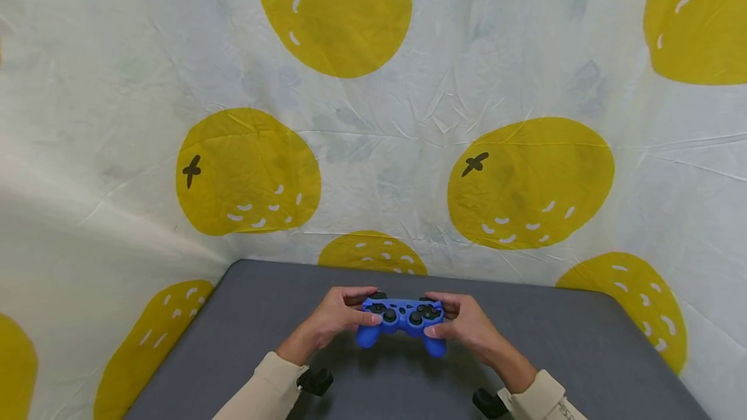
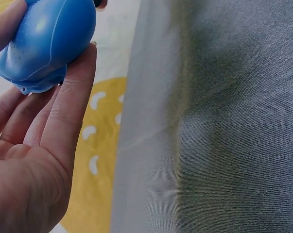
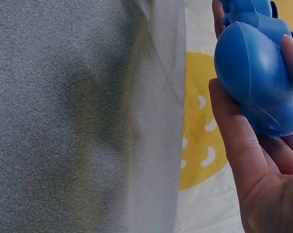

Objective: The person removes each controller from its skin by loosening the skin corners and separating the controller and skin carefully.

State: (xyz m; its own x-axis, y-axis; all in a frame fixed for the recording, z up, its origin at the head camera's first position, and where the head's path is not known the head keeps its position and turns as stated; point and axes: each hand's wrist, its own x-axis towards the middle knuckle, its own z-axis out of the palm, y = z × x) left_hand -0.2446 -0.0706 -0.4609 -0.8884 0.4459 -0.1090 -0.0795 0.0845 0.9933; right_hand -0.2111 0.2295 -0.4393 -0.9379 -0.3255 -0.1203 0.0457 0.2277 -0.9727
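Note:
A blue game controller (image 1: 401,316) with black thumbsticks and buttons is held up between both hands over the grey table, face toward the head camera. My left hand (image 1: 338,315) grips its left side, thumb on the front near the left stick and fingers behind. On the other side my right hand (image 1: 467,323) holds the right grip, thumb on the front face and index finger along the top edge. The left wrist view shows the rounded blue handle (image 2: 59,34) between thumb and fingers. The right wrist view has the other handle (image 3: 255,68) held likewise.
A grey cloth-covered table (image 1: 262,297) lies below, with soft shadows under the hands. White fabric with yellow fruit prints (image 1: 531,180) hangs behind it and along the sides. Dark wrist-worn devices (image 1: 315,382) sit by both cuffs.

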